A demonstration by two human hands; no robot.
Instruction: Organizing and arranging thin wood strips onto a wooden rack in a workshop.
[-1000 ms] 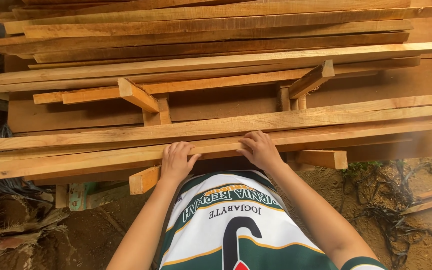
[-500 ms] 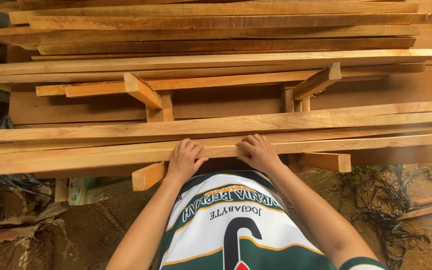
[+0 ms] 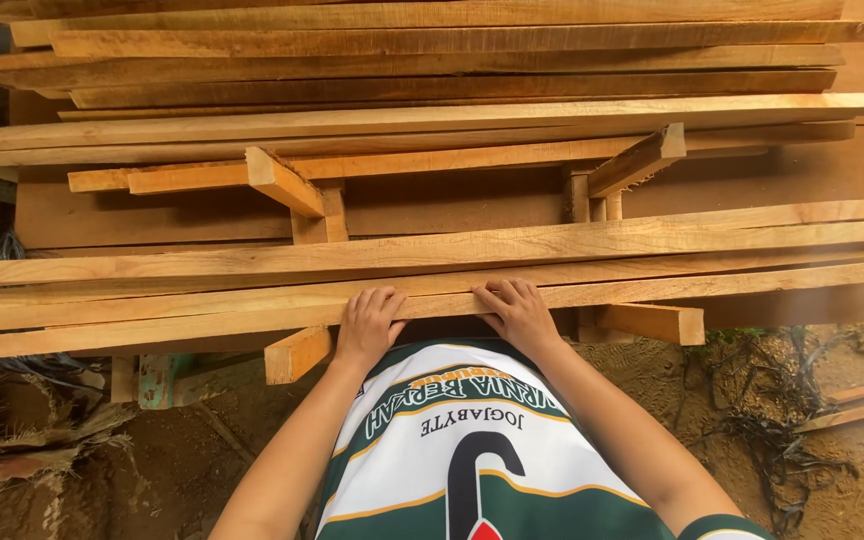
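Both hands [image 3: 442,322] grip the nearest plank [image 3: 202,325] — its near edge.

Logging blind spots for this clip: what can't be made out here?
Head view only:
- Nearest plank: its right end runs off the frame edge.
- Palms of left hand and right hand: hidden by their backs.
- Supports under the stack: covered by planks and the shirt.

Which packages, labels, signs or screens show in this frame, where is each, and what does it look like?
No packages, signs or screens.
Printed jersey: worn by the person, bottom centre below both hands; white with green panels, yellow trim, curved lettering and a large dark numeral.
Left hand and right hand: fingers curled over the front plank, a long pale wooden strip with no label on it.
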